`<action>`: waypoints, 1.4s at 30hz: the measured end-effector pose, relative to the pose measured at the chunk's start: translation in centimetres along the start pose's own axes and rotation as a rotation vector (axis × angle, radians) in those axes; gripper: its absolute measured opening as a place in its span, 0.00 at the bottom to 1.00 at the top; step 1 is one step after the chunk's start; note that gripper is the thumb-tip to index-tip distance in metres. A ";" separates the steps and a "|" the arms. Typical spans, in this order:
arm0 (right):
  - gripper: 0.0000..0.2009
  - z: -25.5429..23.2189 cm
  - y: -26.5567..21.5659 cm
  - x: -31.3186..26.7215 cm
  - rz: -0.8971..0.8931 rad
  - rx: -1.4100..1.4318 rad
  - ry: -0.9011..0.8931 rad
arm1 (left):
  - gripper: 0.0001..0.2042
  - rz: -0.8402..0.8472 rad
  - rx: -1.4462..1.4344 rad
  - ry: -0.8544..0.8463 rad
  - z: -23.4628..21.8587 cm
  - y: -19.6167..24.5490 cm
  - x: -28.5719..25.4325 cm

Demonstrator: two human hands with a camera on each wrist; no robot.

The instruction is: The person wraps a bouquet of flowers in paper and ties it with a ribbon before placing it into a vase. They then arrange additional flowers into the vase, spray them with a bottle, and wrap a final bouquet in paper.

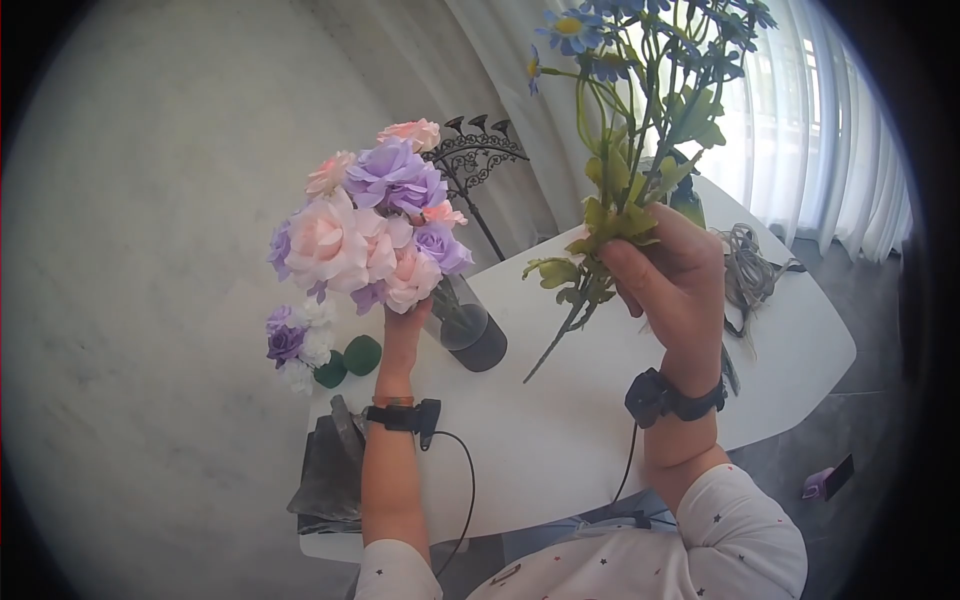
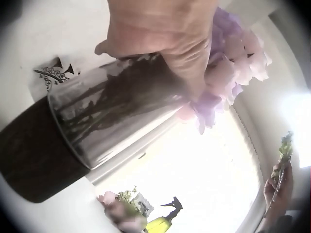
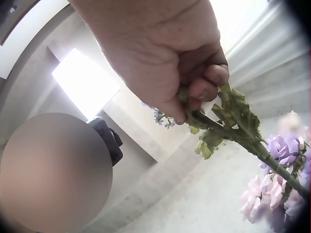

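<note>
Two patterned white sleeves (image 1: 745, 520) nearest, with a black strapped device (image 1: 405, 415) on each wrist. Left hand (image 1: 405, 325): wrapped round the upper part of a clear vase (image 2: 97, 116) with a dark base (image 1: 484, 348), just below the blooms. Vase appears tilted; cannot tell whether the base touches the tabletop. In it: pink and lilac flowers (image 1: 375, 225), stems showing through the glass. Right hand (image 1: 680, 280): thumb and fingers pinching the stem of a blue-flowered spray (image 1: 572, 30), raised over the table, bare stem end pointing down-left, apart from the vase. White table (image 1: 570, 430) below: grey bag (image 1: 330, 465) at the near left corner; two dark green rounds (image 1: 362, 355) beside purple and white flowers (image 1: 290, 345), left; greyish coiled strands (image 1: 750, 270), far right. Farther: dark ornate metal stand (image 1: 475, 165); farthest, right, sheer white curtain (image 1: 840, 150)
</note>
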State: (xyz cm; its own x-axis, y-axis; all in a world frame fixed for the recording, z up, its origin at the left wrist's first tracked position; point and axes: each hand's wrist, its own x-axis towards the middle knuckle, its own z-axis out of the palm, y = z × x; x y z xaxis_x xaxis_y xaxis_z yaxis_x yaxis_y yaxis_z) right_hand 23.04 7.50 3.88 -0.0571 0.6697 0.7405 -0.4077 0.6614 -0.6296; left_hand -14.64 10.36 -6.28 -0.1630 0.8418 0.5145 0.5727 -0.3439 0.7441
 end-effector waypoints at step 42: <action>0.10 0.9 -0.4 -0.5 -0.002 -0.123 -0.061 | 0.32 0.327 0.090 0.492 4.0 3.5 2.8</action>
State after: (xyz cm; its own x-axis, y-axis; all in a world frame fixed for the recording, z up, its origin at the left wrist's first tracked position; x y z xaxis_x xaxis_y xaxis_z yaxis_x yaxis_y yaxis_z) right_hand 22.42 6.60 3.92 -0.1131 0.6491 0.7523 -0.2937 0.7015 -0.6494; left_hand -9.87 13.22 -3.97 -0.3071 0.3995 0.8638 0.7181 -0.4983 0.4858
